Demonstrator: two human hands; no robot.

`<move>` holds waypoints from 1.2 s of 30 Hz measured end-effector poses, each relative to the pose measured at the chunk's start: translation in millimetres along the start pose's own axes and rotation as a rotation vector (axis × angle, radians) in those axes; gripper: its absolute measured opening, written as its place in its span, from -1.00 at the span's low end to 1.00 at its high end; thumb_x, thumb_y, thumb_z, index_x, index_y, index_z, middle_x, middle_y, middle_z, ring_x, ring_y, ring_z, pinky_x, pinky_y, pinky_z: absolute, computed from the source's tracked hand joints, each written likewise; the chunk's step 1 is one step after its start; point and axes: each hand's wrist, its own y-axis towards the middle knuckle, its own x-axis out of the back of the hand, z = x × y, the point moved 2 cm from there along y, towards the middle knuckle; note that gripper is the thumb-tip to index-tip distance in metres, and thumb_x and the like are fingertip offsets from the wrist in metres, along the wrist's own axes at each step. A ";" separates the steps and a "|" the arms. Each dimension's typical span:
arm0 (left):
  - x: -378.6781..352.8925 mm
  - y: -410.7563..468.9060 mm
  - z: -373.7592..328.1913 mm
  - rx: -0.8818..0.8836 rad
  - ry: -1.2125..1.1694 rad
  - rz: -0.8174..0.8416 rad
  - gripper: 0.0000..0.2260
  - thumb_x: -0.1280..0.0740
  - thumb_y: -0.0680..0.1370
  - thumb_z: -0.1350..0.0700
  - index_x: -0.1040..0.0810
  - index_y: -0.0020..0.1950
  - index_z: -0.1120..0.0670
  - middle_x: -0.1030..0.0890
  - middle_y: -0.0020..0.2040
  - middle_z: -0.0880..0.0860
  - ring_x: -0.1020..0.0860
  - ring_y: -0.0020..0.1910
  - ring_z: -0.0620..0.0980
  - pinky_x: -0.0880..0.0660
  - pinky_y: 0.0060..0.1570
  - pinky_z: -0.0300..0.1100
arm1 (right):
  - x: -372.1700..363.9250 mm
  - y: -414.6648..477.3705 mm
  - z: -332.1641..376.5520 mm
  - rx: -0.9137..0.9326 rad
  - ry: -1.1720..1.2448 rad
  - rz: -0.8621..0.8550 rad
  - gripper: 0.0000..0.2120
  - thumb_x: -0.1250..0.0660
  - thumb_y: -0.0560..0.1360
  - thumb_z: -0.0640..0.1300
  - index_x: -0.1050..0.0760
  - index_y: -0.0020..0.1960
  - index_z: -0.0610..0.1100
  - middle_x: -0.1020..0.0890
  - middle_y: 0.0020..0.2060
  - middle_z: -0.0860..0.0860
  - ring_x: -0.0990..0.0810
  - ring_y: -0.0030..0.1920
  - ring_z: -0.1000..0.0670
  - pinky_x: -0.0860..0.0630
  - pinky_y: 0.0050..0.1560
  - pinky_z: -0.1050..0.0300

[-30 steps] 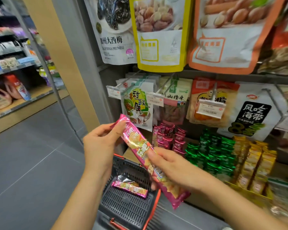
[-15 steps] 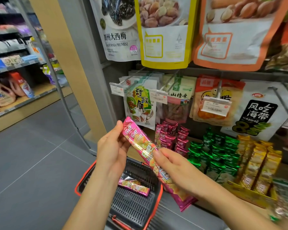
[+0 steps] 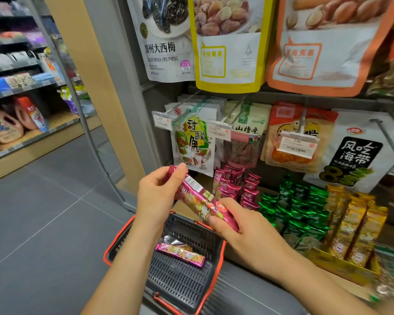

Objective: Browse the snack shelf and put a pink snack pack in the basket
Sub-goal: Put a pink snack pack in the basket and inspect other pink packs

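Long pink foil snack pack, pinched at upper end by left hand, gripped at lower end by right hand, slanting between both. Directly beneath the grip, dark plastic red-rimmed basket holding a second pink pack.

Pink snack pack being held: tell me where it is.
Head view, centre: the pink snack pack slants between the left hand, pinching its upper end, and the right hand, holding its lower end, above the basket.

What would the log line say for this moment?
left hand: grips pink snack pack top | right hand: pinches its lower end | basket: below hands, second pack lying inside | step: not yet dropped in
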 end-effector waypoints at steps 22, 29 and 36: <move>-16.7 -3.2 10.8 0.278 -0.456 0.001 -0.59 -0.47 0.31 0.06 -0.58 0.08 0.22 -0.70 -0.08 0.12 -0.67 -0.17 0.01 -0.61 -0.20 -0.20 | -6.2 -0.2 7.3 -0.064 0.344 0.036 -0.41 0.12 0.35 0.59 -0.24 0.29 0.41 -0.60 -0.06 0.19 -0.55 -0.08 0.34 -0.48 -0.05 0.26; -44.7 -22.3 24.0 0.302 -0.362 0.250 -0.60 -0.50 0.31 0.03 -0.61 0.08 0.18 -0.71 -0.10 0.12 -0.69 -0.15 0.02 -0.61 -0.19 -0.18 | -6.2 7.8 2.3 -0.182 0.421 0.083 0.00 0.14 0.24 0.67 0.20 0.56 0.23 -0.17 0.48 0.25 -0.16 0.45 0.25 -0.12 0.44 0.20; -44.2 -24.8 29.4 0.169 0.012 0.458 -0.76 -0.53 0.32 0.06 -0.69 -0.03 -0.04 -0.72 -0.11 0.03 -0.67 -0.12 -0.07 -0.56 -0.17 -0.26 | 7.6 16.0 5.0 -0.104 0.439 0.008 -0.51 -0.14 0.48 0.32 -0.33 0.36 0.21 -0.50 0.19 0.01 -0.46 0.24 0.13 -0.43 0.24 0.14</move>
